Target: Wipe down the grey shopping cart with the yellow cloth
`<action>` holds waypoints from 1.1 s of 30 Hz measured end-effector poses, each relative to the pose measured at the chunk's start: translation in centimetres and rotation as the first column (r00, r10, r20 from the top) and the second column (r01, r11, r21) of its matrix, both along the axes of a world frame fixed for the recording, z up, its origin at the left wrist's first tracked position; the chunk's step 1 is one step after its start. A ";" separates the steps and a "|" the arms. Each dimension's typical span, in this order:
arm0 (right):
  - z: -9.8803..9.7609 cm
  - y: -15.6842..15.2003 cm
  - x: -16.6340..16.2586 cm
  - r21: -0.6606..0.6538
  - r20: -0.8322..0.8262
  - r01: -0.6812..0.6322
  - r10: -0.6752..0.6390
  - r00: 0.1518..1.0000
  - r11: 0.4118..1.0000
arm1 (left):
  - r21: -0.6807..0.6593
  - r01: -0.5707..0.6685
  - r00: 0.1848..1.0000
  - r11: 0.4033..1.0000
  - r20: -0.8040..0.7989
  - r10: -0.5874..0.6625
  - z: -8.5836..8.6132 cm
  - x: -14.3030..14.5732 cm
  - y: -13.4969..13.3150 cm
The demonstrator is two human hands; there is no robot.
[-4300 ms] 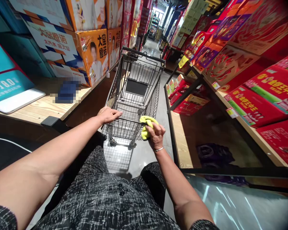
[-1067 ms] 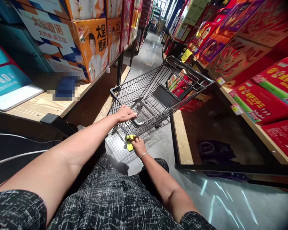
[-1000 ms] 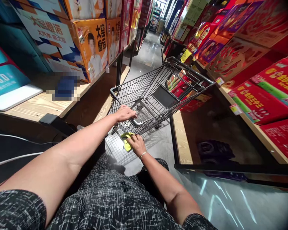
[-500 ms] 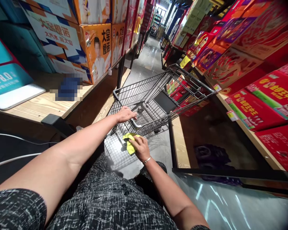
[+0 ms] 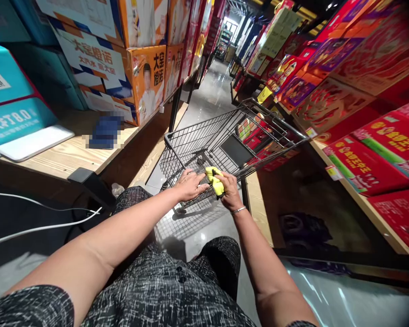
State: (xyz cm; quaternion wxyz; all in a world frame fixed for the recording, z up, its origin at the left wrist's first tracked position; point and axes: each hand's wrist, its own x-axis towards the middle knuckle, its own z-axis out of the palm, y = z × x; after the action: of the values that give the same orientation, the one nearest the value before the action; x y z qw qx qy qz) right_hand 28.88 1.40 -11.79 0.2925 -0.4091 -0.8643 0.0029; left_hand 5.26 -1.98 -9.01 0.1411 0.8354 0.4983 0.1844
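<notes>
A dark wire shopping cart (image 5: 236, 150) stands in front of me, turned at an angle across the aisle. My left hand (image 5: 190, 185) lies over the cart's near end with its fingers stretched out. Whether its palm presses on the rim is hidden. Close beside it, my right hand (image 5: 229, 188) grips a crumpled yellow cloth (image 5: 216, 180) with dark patches, held at the near edge of the cart. The cloth almost meets the left fingertips.
On the left, a wooden shelf (image 5: 88, 156) bears orange and white cartons (image 5: 146, 86), a blue box, and a white flat device (image 5: 34, 143). White cables (image 5: 47, 227) hang below. Red gift boxes (image 5: 357, 163) line the right shelf. The tiled aisle (image 5: 213, 91) runs ahead.
My right hand has moved up and to the right with the cloth, onto the cart's near edge. The left hand has shifted slightly right and down.
</notes>
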 end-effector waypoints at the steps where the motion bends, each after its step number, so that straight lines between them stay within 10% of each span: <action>1: 0.4 1.0 1.3 0.002 0.017 0.023 -0.023 1.000 1.000 | 0.000 0.016 1.000 1.000 0.015 -0.016 -0.1 -0.3 0.2; 8: 5.1 8.1 10.2 -0.055 0.266 0.431 -0.403 0.876 0.901 | -0.034 0.082 0.989 0.996 0.126 -0.077 -0.6 -1.5 0.5; 14: 5.4 8.7 8.5 -0.059 0.245 0.533 -0.505 0.827 0.844 | -0.055 0.112 0.983 0.992 0.152 -0.103 -0.9 -2.3 0.8; 22: -0.4 -0.2 -1.3 0.011 -0.090 0.237 -0.235 0.968 0.972 | -0.070 0.119 0.980 0.990 0.167 -0.106 -0.5 -3.0 0.7; 26: -4.9 -3.7 -5.9 0.045 -0.214 0.298 -0.282 0.935 0.954 | -0.062 0.105 0.983 0.993 0.155 -0.094 -0.6 -3.5 0.7; 33: -14.7 -7.8 -8.6 -0.189 0.120 0.151 -0.130 0.984 0.970 | -0.043 0.110 0.983 0.993 0.152 -0.102 -1.1 -5.1 1.0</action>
State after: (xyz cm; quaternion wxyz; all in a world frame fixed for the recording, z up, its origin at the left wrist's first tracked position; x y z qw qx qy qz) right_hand 20.23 -6.41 -26.47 0.2033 -0.4960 -0.8429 0.0463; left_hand 0.13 -1.03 -10.07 0.2092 0.8406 0.4455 0.2260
